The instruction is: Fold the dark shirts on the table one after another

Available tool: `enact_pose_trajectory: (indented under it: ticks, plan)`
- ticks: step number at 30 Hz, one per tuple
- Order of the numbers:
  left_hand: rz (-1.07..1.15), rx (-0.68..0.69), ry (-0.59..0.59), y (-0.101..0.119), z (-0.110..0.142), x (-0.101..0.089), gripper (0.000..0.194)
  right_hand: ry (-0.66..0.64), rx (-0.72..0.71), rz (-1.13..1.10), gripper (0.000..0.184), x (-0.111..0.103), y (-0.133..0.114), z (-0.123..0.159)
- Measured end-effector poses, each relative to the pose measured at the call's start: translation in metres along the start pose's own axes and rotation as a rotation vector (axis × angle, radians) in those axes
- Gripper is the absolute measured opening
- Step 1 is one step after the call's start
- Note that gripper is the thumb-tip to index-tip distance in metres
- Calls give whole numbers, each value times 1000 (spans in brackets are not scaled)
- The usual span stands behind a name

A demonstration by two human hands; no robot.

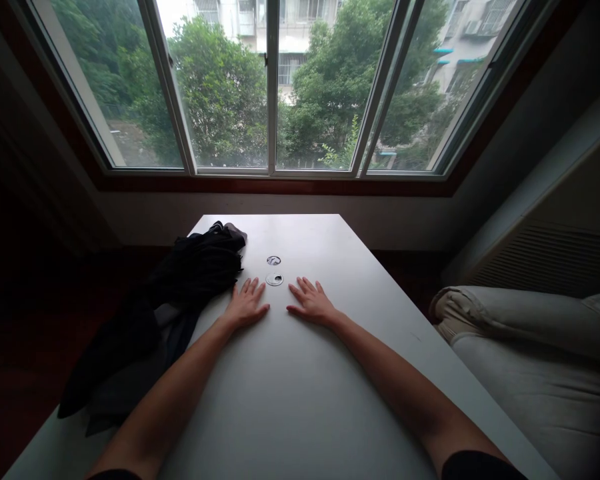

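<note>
My left hand [247,305] lies flat on the white table [290,393], fingers spread, close to the edge of a pile of dark clothes [195,273]. My right hand [311,303] rests palm down opposite it, its fingers also apart. Neither holds anything. Just beyond the gap between them is a round disc [271,280] with a dark spot, set in or lying on the tabletop; I cannot tell which. Behind that sits a smaller round piece [273,261] with a dark and pale pattern.
The clothes hang over the table's left side. On the right stands a pale padded sofa [540,373], with a slatted grey unit [555,257] behind it. A wide window [273,170] with a reddish-brown frame spans the wall past the table's far end.
</note>
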State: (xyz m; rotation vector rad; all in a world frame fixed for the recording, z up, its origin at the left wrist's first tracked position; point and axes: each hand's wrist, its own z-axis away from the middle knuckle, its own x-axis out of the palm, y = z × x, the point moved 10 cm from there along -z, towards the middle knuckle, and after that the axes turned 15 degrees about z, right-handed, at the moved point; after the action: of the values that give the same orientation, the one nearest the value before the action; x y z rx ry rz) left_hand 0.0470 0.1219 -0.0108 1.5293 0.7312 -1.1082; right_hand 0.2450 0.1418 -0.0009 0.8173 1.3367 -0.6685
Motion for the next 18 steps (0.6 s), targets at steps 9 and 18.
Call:
enact_pose_trajectory:
  ticks: [9,18]
  plan:
    - [-8,95,-35,15,8,-7,86,22,11,-8,89,-4,-1,6]
    - [3,98,-32,16,7,-7,87,11,-52,-35,95,-4,-9,12]
